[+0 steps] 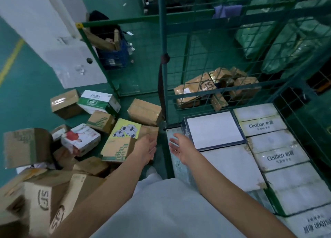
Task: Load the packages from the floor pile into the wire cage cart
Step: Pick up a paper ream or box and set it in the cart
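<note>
Reaching empty left hand (146,148), right hand (180,146), between floor pile (100,128), cage cart (215,67) edge

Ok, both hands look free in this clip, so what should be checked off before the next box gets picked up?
1. Left hand free: ok, fingers relaxed, holding nothing.
2. Right hand free: ok, palm open, empty.
3. Nearest candidate within reach: ok, the yellow cardboard box with cartoon koalas lies just beside the left hand.
4. That box free to lift: ok, nothing lies on top of it.
5. Space in the green wire cage cart: cannot tell; white Cestbon cartons fill the near layer, brown taped parcels sit behind.
6. Footing: not ok, brown boxes crowd the green floor at the person's left.
</note>
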Demonstrator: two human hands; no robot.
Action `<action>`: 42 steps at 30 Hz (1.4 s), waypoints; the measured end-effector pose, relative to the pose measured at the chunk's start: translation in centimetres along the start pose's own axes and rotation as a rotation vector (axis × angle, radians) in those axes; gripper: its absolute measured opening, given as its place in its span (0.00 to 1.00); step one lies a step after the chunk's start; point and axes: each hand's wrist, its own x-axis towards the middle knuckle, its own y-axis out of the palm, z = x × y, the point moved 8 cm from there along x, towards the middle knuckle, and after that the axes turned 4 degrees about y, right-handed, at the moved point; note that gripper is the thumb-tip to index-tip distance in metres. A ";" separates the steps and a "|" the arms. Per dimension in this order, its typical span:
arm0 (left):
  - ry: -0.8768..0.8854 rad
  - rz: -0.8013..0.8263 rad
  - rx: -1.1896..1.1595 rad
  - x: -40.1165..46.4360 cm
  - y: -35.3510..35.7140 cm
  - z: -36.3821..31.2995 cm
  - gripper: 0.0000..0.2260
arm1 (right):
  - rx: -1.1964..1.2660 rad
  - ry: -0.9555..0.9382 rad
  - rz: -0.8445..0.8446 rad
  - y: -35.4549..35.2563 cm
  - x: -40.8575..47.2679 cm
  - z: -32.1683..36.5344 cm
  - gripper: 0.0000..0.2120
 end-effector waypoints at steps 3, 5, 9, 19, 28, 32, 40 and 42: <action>0.000 -0.072 -0.047 -0.5 -2.1 -0.8 0.18 | -0.040 -0.003 0.015 1.3 0.0 0.1 0.05; -0.002 -0.111 -0.075 -0.8 -3.6 -1.3 0.17 | -0.069 -0.011 0.023 2.7 0.3 0.2 0.04; 0.010 -0.105 -0.117 -0.3 -6.0 -2.6 0.19 | -0.159 -0.010 0.062 6.5 1.5 0.0 0.05; -0.029 -0.273 -0.285 3.9 -13.9 -7.1 0.11 | -0.349 0.066 0.126 18.1 6.1 -0.3 0.06; -0.156 -0.322 -0.413 15.3 -19.7 -14.0 0.15 | -0.457 0.162 0.046 30.4 15.1 1.8 0.06; -0.207 -0.333 -0.406 21.4 -22.9 -17.0 0.14 | -0.510 0.181 0.026 36.1 20.6 3.7 0.06; -0.255 -0.355 -0.369 35.2 -27.8 -21.9 0.14 | -0.659 0.182 0.020 43.9 34.4 7.2 0.08; -0.245 -0.350 -0.355 39.5 -28.3 -22.9 0.14 | -0.714 0.172 0.027 46.1 38.8 8.1 0.07</action>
